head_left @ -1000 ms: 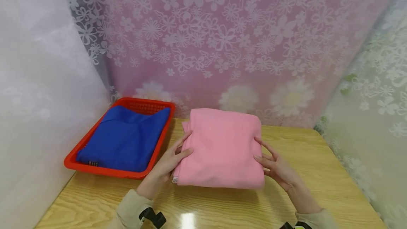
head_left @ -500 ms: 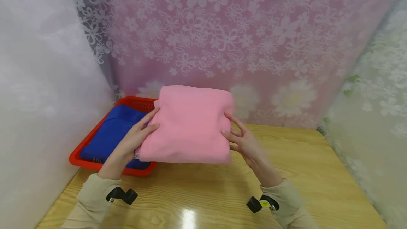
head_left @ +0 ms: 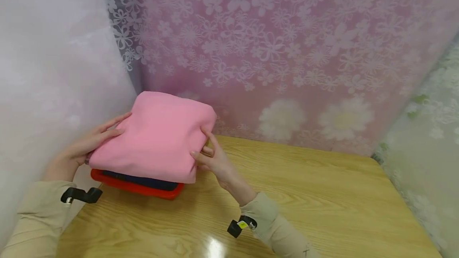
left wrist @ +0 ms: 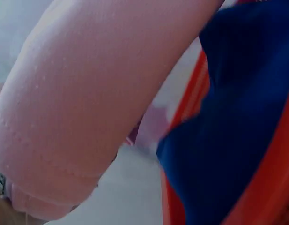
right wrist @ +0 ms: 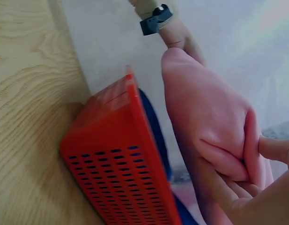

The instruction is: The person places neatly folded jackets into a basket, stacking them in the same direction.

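Note:
A folded pink garment (head_left: 154, 136) is held between both hands above the red basket (head_left: 138, 188). My left hand (head_left: 86, 142) grips its left edge, thumb on top and other fingers partly hidden. On the opposite edge, my right hand (head_left: 220, 164) pinches the folded layers between thumb and fingers, as the right wrist view also shows. Inside the basket lies a folded blue garment (left wrist: 242, 103), mostly covered by the pink one in the head view. A gap separates the pink cloth from the basket rim (right wrist: 135, 93) in the right wrist view.
The basket stands on a wooden table (head_left: 287, 202), near a whitish sheet (head_left: 61, 51) on the left. A pink flowered curtain (head_left: 251, 51) hangs behind the table, and a pale flowered one (head_left: 430, 130) on the right.
Both hands have carried the pink garment up and leftward from over the middle of the table to above the basket, hiding most of the blue garment. The head view has turned slightly left.

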Motion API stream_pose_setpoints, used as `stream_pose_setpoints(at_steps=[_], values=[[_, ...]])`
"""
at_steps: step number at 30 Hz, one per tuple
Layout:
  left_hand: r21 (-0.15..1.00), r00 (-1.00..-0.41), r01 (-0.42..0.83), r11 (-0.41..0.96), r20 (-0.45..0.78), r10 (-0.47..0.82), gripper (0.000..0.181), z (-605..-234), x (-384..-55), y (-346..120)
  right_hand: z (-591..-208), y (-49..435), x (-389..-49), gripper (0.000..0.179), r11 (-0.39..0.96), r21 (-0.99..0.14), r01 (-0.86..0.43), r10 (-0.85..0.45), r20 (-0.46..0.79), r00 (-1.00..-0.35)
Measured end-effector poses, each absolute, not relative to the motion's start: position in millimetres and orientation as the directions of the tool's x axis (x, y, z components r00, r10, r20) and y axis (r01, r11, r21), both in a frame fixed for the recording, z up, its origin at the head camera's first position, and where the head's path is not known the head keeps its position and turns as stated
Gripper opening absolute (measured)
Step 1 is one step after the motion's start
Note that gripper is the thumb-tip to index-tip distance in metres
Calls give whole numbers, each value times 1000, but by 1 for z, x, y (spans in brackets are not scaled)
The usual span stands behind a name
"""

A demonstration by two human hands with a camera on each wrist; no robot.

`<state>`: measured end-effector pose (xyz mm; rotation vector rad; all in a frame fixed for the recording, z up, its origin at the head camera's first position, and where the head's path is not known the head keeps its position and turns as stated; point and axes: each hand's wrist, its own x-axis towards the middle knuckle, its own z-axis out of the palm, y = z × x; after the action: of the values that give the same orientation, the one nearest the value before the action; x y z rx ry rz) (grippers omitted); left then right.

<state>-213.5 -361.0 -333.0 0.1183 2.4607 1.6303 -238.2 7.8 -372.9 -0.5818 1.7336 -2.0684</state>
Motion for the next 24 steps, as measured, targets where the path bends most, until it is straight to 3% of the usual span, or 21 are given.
stream_pose_setpoints(at_steps=[9, 17, 21, 24], values=[[878, -973, -72, 474, -167, 161, 64, -364, -227, -399, -404, -28, -258, 78, -71, -995, 68, -590, -13, -807], [820, -972, 9, 573, -126, 196, 67, -373, -240, -400, -400, -16, -263, 73, 67, -997, -25, -604, -20, -797], [658, -991, 78, 749, -31, 131, 67, -358, -239, -378, -397, 4, -266, 59, 77, -992, -97, -618, 28, -785], [476, -990, 124, 871, 124, 73, 63, -344, -239, -349, -394, 22, -271, 50, 87, -978, -191, -595, 102, -797]])
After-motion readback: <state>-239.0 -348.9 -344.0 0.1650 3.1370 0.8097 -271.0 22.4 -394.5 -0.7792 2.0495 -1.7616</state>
